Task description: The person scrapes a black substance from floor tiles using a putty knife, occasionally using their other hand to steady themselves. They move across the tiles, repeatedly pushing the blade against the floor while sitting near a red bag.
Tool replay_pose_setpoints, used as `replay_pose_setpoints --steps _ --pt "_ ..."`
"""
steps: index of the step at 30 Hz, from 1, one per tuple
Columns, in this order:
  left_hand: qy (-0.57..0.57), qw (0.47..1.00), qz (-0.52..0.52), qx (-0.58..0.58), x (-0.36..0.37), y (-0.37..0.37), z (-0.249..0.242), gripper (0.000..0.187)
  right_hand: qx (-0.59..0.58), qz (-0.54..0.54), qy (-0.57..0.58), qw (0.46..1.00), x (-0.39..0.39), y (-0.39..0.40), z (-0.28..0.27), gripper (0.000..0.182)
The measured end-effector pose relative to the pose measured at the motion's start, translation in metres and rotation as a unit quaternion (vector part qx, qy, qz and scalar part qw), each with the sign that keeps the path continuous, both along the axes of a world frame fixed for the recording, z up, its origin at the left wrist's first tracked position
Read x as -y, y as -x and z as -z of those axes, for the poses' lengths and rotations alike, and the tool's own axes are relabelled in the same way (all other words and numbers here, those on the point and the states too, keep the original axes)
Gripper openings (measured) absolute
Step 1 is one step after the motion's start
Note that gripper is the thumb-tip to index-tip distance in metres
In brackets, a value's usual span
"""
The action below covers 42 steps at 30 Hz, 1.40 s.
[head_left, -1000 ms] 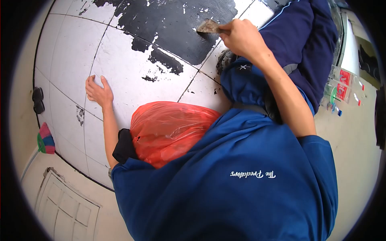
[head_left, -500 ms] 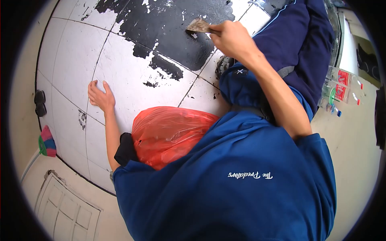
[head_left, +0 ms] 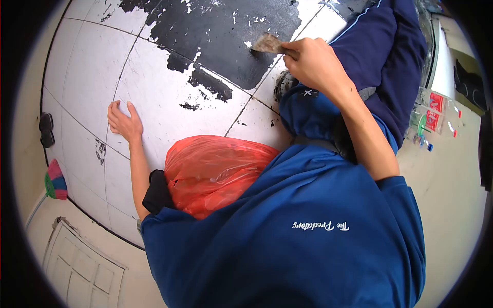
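My right hand (head_left: pixel 319 64) is closed round the handle of a paint scraper (head_left: pixel 269 44) with a wide, stained blade. The blade's edge is at a black coating (head_left: pixel 205 36) on the white floor tiles (head_left: pixel 159 92); whether it touches is hard to tell. Ragged white gaps and torn edges break up the coating. My left hand (head_left: pixel 125 122) rests on the tiles, fingers apart and slightly bent, holding nothing. A red plastic bag (head_left: pixel 218 172) lies between my left arm and my body.
Clear plastic bottles (head_left: pixel 434 110) with red labels stand at the right. Dark slippers (head_left: pixel 46 129) and a multicoloured broom head (head_left: pixel 56 180) are by the left wall. A white panelled door (head_left: pixel 82 267) is at lower left. My bent leg (head_left: pixel 359 51) is beside the coating.
My right hand has drawn the scraper right and a little back towards my body. My left hand stays on the tiles. The view has shifted slightly.
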<state>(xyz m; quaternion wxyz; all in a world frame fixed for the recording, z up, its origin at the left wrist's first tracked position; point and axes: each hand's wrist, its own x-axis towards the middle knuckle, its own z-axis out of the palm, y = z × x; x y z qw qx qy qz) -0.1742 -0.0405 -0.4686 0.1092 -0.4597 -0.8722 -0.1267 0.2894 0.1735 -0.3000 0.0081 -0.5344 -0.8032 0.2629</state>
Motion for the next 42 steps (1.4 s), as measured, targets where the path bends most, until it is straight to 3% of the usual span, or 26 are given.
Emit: replay_pose_setpoints --steps 10,16,22,28,31,33,36,39,40,42 --pt "-0.005 1.000 0.001 0.003 0.000 0.000 0.001 0.046 0.061 -0.072 -0.004 0.996 0.017 0.012 0.006 0.023" --pt "-0.013 1.000 0.004 0.004 0.000 0.000 0.001 0.046 0.047 -0.022 -0.022 0.998 -0.001 -0.002 0.010 0.029" --pt "-0.007 1.000 0.002 0.002 0.000 0.001 0.002 0.045 -0.123 0.046 0.049 0.990 -0.029 -0.023 0.000 0.042" --pt "0.004 1.000 -0.004 0.006 -0.002 0.001 0.000 0.046 -0.394 0.170 0.156 0.890 -0.040 -0.022 0.039 0.039" --pt "-0.001 1.000 -0.002 0.009 -0.001 0.001 0.001 0.046 -0.355 0.180 0.095 0.912 -0.034 -0.001 0.051 0.046" --pt "0.001 1.000 -0.009 0.009 -0.002 0.001 0.001 0.046 -0.370 0.099 0.069 0.921 -0.032 0.006 0.087 0.050" --pt "0.007 1.000 -0.012 0.010 -0.001 -0.002 -0.002 0.044 -0.373 0.049 0.138 0.916 -0.015 0.020 0.097 0.058" --pt "0.002 1.000 -0.008 0.018 -0.003 -0.004 -0.004 0.043 -0.257 0.016 0.120 0.959 -0.011 0.025 0.099 0.060" --pt "0.000 1.000 -0.006 0.022 -0.002 -0.004 -0.004 0.042 -0.230 0.029 0.155 0.960 -0.013 0.027 0.086 0.063" --pt "0.002 1.000 0.001 0.022 -0.001 -0.003 -0.006 0.042 -0.274 0.089 0.109 0.951 -0.022 0.024 0.084 0.062"
